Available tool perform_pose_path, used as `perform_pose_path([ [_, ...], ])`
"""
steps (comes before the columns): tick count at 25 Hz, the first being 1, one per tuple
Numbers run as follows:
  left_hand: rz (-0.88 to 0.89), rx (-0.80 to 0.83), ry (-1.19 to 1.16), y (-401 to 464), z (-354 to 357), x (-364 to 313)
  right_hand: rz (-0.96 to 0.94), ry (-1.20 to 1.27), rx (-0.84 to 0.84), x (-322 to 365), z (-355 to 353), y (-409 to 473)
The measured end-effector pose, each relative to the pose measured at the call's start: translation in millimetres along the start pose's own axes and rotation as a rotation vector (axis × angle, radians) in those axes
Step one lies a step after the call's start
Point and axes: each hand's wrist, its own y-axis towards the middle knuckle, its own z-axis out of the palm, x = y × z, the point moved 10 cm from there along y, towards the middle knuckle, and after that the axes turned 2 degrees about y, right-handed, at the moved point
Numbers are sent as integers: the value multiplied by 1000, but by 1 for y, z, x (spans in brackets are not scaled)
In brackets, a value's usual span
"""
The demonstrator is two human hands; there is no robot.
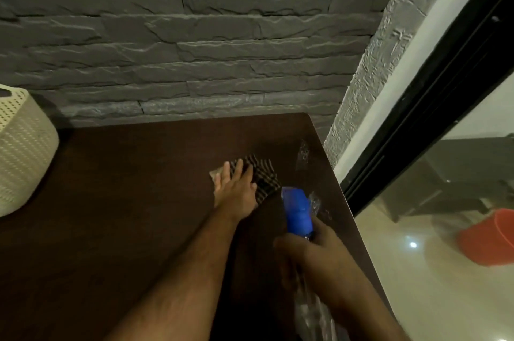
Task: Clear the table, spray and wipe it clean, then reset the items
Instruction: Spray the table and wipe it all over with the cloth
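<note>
Checked cloth [261, 178]: centre-right of frame, flat on your table [125, 201], ready to wipe.
Left hand [236, 190]: fingers spread, pressing it down for friction.
Right hand [311, 251]: curled round the spray bottle [297, 211], nozzle aimed at the tabletop.
Basket [22, 151]: left edge, set aside.

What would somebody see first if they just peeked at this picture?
Probably the bright blue spray bottle gripped in the right hand near the table's right edge. Beside it, the left hand presses flat on a checked cloth. A cream basket sits far left.
</note>
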Motion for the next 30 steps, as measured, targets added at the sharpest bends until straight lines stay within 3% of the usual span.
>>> perform_pose_path([
  [3, -88, -43, -29, 5, 1, -5, -58, -38, -2, 21, -24, 24],
  [6, -92, -152, -7, -64, 8, -6, -34, -44, 12, 23, -40, 36],
  [9, -104, -139, -3, -101, 14, -3, -6, -85, 40, 26, -47, 51],
  [12, -66, -160, 41, -53, 1, -1, 17, -42, 63, 29, -50, 75],
  [19, -22, -30, 59, 132, -26, -6, 2, -45, -35, 58, -70, 118],
  [23, 22, -109, 5, 141, -34, 2, 4, 10, -65, 78, -81, 141],
  [27, -224, -243, 3, 111, -49, 68, -52, -46, -117, 105, -98, 154],
  [30, -297, -237, -2, 100, -52, 86, -55, -51, -142, 116, -113, 155],
])
